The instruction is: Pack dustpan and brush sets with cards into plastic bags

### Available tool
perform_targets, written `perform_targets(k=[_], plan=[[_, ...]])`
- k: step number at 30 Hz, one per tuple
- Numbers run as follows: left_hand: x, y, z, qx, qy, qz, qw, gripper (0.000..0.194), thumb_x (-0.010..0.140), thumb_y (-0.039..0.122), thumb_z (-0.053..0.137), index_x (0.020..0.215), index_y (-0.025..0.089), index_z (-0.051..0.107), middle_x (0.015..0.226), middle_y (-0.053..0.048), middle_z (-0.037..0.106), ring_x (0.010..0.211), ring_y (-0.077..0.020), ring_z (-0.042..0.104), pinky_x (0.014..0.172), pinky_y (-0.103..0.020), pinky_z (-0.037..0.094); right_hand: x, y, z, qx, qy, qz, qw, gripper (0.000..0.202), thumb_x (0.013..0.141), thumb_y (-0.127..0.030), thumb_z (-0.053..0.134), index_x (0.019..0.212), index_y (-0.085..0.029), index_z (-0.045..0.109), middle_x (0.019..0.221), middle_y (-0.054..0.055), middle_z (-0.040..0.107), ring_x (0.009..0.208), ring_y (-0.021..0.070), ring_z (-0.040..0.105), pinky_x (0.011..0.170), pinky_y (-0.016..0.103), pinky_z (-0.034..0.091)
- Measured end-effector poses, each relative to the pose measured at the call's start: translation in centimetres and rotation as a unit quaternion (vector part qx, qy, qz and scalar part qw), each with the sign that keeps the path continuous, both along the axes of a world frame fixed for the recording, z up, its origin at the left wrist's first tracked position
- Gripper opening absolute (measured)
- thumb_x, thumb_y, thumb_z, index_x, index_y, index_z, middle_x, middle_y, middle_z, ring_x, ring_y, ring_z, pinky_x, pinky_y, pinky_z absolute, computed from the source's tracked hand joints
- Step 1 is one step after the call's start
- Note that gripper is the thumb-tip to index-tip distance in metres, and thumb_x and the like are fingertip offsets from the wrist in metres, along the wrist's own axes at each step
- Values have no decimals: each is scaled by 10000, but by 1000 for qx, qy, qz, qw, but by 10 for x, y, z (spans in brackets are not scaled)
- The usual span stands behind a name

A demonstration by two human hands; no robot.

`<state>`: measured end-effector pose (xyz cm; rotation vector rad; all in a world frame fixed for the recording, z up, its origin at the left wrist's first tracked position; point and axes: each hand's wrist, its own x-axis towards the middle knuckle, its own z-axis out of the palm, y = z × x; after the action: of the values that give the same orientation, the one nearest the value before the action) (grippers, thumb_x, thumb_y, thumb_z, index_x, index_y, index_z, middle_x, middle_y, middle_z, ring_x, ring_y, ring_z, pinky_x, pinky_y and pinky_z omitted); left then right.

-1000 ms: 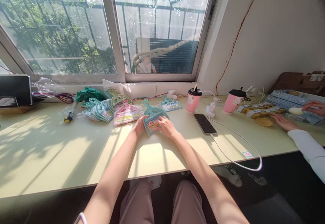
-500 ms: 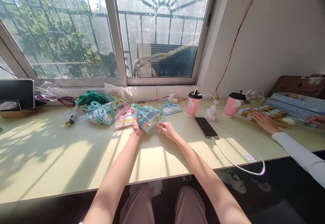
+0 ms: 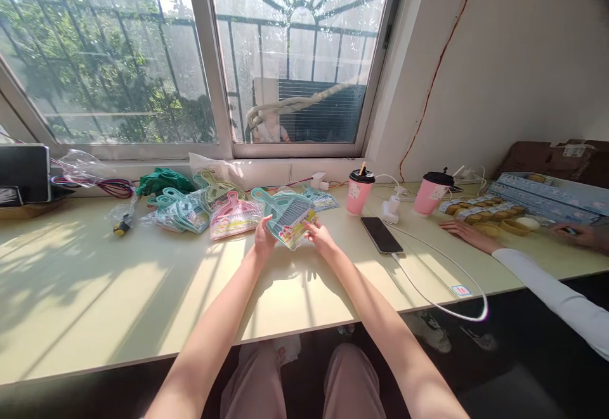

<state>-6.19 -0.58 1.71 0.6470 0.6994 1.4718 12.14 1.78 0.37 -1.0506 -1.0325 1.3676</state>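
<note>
A green brush-and-dustpan set (image 3: 288, 213) in clear wrap is held up over the table, its handle pointing up and left. My left hand (image 3: 264, 235) grips its left lower edge, thumb on top. My right hand (image 3: 318, 235) is closed on its right side near the yellow label. Just left of it lies a pink set (image 3: 233, 217), with a yellow-green set (image 3: 214, 192) behind. Several wrapped green sets (image 3: 179, 211) lie farther left. Another green set (image 3: 322, 198) lies behind the held one, partly hidden by it.
Two pink cups (image 3: 360, 194) (image 3: 429, 196), a phone (image 3: 382, 235) and a white cable (image 3: 440, 308) are on the right. A screwdriver (image 3: 122, 225) lies left. At far right, another person's hand (image 3: 469, 235) rests near wrapped yellow-brown items (image 3: 483, 208) and blue boxes (image 3: 547, 197).
The held set has moved right and up off the table with my left hand. My right hand has closed on its right edge. The other person's hand has moved down off the wrapped items.
</note>
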Motion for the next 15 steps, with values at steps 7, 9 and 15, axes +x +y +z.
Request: perform_targets(k=[7,9,15], plan=[[-2,4,3,13,-64,46,997,235,970,315,523,1056,183,697,879,-57,774,872,-233,721,833,-346,558,0,3,5,13,9,11,1000,227,952,-399,668,865,-200,603,816,44,704,528,103,597,434,197,439],[-5,4,4,-10,-66,51,997,287,1005,309,456,1060,171,702,862,-80,773,876,-237,716,852,-349,548,0,2,7,21,11,32,999,229,888,-371,750,868,-197,602,803,28,697,532,100,605,449,193,446],[-7,0,4,-39,-25,-50,998,371,1034,352,393,1076,168,713,913,-94,769,892,-256,731,848,-370,556,4,-1,7,14,26,10,1000,258,753,-250,823,903,-182,624,821,13,715,525,86,606,425,178,380]])
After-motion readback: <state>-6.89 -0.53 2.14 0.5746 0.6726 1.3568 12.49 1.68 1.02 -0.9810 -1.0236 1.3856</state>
